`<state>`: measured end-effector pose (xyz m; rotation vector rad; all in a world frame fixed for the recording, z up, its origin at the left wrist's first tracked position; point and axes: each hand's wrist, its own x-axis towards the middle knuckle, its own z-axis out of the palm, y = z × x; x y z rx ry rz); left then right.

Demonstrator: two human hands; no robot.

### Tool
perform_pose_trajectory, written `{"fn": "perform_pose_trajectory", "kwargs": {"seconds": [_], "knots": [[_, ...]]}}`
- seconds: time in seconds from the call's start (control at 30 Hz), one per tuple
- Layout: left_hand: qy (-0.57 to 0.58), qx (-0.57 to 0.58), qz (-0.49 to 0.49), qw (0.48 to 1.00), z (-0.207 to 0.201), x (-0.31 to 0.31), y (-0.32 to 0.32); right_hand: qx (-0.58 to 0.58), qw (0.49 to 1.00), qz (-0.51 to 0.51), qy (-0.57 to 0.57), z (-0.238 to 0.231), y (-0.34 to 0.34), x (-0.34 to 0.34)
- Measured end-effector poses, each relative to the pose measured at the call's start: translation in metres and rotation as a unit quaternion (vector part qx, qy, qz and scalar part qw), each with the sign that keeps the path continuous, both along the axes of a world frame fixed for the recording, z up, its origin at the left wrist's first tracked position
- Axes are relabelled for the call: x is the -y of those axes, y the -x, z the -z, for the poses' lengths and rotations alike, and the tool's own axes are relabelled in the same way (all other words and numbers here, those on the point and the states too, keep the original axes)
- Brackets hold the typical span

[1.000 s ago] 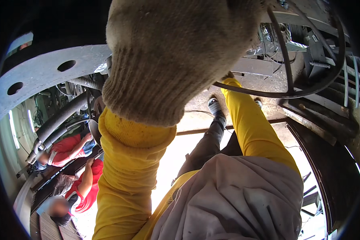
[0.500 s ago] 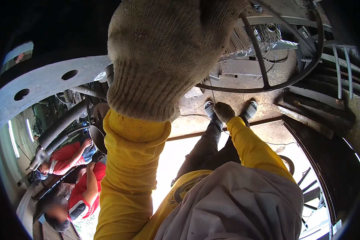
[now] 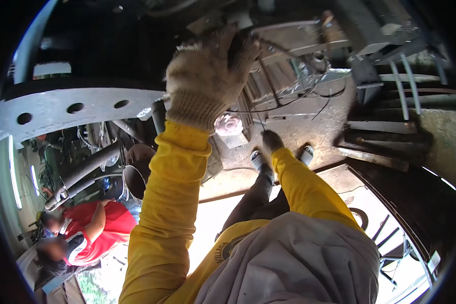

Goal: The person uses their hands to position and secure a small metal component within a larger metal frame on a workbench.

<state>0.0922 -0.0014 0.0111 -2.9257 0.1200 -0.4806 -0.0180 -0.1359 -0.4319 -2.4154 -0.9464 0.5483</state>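
My left hand (image 3: 200, 76), in a pale knit work glove, is raised at the upper middle, its fingers curled round part of a dark, spoked metal ring (image 3: 268, 108). The ring's far side is blurred and partly hidden behind the glove. Lower down, near my feet, my right hand (image 3: 272, 141) wears a darker glove and is closed on a thin rod (image 3: 261, 120), which points up and away from it. Bundled thin rods (image 3: 266, 83) lie beyond, close to the ring.
On the left runs a grey steel beam (image 3: 99, 101) with round holes; pipes (image 3: 88, 164) lie under it. A person in a red shirt (image 3: 99, 228) and another beside them are at lower left. Heavy metal bars (image 3: 385, 137) are stacked at right. A pink-white bundle (image 3: 228, 124) lies near my left wrist.
My left hand has moved farther from the camera, and the ring with it has shifted away and left. My right hand stays low, closed on the thin rod. The view has turned slightly.
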Motion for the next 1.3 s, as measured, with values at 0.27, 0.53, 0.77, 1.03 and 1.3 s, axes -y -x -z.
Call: {"fn": "perform_pose_trajectory", "kwargs": {"seconds": [0.27,0.53,0.77,1.03,1.3], "knots": [[0.098,-0.121,-0.158,0.975,-0.018,0.009,-0.003,-0.194,0.975,0.050,0.092,-0.145,0.065,0.194],[0.139,-0.123,-0.129,0.974,-0.025,0.014,-0.009,-0.013,0.992,0.116,0.045,-0.224,0.128,0.324],[0.127,-0.143,-0.150,0.970,-0.028,0.016,-0.007,-0.104,0.864,0.445,-0.209,-0.296,0.149,0.322],[0.126,-0.149,-0.144,0.970,-0.031,0.013,-0.006,0.035,0.922,0.284,-0.262,-0.396,0.038,0.278],[0.131,-0.157,-0.147,0.968,-0.029,0.012,-0.007,0.073,0.957,0.227,-0.164,-0.416,0.009,0.269]]}}
